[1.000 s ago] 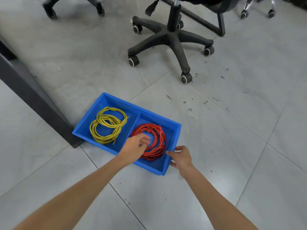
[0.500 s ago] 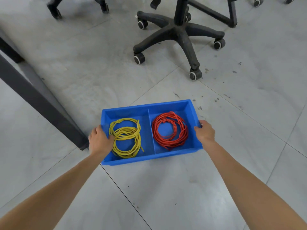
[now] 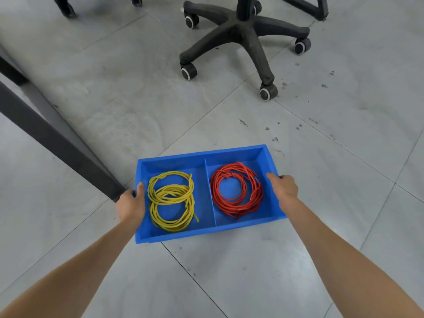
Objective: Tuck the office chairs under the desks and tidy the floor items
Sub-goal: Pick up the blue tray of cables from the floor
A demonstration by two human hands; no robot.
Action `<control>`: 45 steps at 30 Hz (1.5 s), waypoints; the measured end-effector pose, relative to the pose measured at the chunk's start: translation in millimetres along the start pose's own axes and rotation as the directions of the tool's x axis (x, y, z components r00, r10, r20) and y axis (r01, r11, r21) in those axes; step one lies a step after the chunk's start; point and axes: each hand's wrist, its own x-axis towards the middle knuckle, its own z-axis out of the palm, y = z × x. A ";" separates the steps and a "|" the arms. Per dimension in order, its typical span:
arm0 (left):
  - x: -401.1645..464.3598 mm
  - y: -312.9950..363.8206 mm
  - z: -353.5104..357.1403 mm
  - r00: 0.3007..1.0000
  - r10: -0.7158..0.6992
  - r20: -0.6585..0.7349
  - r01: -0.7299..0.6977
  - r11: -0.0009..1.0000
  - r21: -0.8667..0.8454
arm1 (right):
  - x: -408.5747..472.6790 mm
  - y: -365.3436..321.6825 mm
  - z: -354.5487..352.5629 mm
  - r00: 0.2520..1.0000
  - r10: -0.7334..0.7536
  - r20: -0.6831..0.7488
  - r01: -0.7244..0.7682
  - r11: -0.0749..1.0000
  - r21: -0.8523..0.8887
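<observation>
A blue two-compartment bin is held over the grey tiled floor in front of me. A coil of yellow cable lies in its left compartment and a coil of red cable in the right one. My left hand grips the bin's left end wall, thumb inside. My right hand grips the right end wall the same way. A black office chair's five-star wheeled base stands on the floor beyond the bin, at upper right.
A dark desk leg runs diagonally down to the floor just left of my left hand. Casters of a second chair show at the top left. Another chair frame's foot is at the top right.
My hands went from the red coil and the bin's corner to its two end walls. The bin has turned square to me and moved away from the desk leg, nearer to me.
</observation>
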 end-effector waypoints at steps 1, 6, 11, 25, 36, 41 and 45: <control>-5.7 1.6 -3.6 1.000 0.008 0.000 -0.008 1.000 0.011 | -6.4 4.3 -5.0 1.000 0.027 0.005 -0.027 1.000 0.010; -42.3 44.5 -31.1 0.996 0.090 -0.002 -0.090 0.996 0.019 | -43.5 1.2 -54.2 0.996 0.069 -0.050 -0.066 0.995 0.073; -111.3 106.6 -85.1 0.971 0.240 0.002 -0.240 0.969 0.067 | -113.8 -21.5 -151.6 0.980 0.085 -0.180 -0.060 0.988 0.139; -362.1 341.4 -303.8 0.910 0.385 0.151 -0.381 0.923 -0.059 | -359.0 -156.5 -494.5 0.896 0.248 -0.370 -0.122 0.936 0.331; -446.1 459.8 -458.2 0.889 0.456 0.040 -0.447 0.883 -0.142 | -464.6 -272.9 -624.0 0.913 0.153 -0.379 0.010 0.918 0.396; -430.7 468.4 -500.1 0.912 0.406 -0.057 -0.408 0.886 -0.220 | -463.2 -329.5 -620.4 0.937 0.044 -0.348 0.089 0.929 0.359; -401.2 468.1 -535.2 0.931 0.331 -0.156 -0.361 0.901 -0.243 | -449.9 -391.4 -593.2 0.959 -0.070 -0.273 0.155 0.939 0.306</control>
